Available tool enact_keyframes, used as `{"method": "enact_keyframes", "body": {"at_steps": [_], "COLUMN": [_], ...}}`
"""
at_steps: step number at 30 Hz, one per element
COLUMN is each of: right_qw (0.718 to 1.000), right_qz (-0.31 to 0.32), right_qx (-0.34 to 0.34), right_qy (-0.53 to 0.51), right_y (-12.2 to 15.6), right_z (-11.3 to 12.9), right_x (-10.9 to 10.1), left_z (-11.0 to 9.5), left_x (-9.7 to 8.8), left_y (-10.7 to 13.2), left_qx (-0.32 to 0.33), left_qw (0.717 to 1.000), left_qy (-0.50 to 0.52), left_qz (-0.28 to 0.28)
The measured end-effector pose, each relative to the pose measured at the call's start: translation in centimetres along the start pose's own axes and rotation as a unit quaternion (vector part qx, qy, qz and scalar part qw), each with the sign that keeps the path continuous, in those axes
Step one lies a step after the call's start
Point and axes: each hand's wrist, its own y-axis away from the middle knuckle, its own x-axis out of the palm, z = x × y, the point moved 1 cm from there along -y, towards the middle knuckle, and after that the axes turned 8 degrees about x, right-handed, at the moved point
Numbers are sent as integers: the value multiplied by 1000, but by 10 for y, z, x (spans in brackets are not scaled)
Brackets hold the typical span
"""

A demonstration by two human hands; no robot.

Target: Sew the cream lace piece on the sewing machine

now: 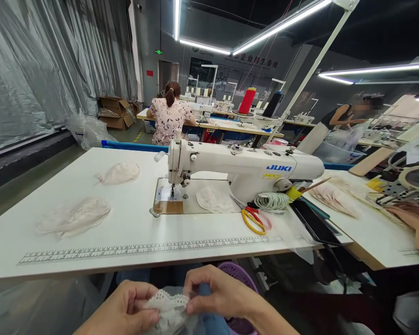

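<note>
Below the table's front edge, my left hand (127, 309) and my right hand (218, 294) both pinch a small piece of white lace (167, 309) held over my lap. Fingers of both hands are closed on the lace. A white JUKI sewing machine (244, 168) stands on the white table (125, 232) ahead. A lace piece (214, 200) lies on the machine bed under its arm. Yellow and red scissors (253, 218) lie beside the machine's base, next to a coil of white elastic (272, 201).
Two heaps of lace pieces (75, 216) (120, 173) lie on the table's left. A printed ruler (143, 250) runs along the front edge. Another person's hand (414, 223) rests on the table at right. A purple basket (239, 279) sits under the table. Other workers sit farther back.
</note>
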Motion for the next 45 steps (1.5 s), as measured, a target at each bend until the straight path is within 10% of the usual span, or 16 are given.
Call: {"method": "enact_keyframes", "body": {"at_steps": [28, 45], "right_qw": [997, 994], "right_qz": [67, 45], "right_qx": [8, 76], "right_qy": [-49, -71], "right_y": [-11, -9], "right_z": [-43, -62], "right_x": [9, 8], "left_z": [29, 44], "left_x": [1, 5], "left_y": [6, -5], "left_qx": [-50, -38], "left_qw": [995, 997], "left_qy": [41, 68], "left_qz": [-72, -9]}}
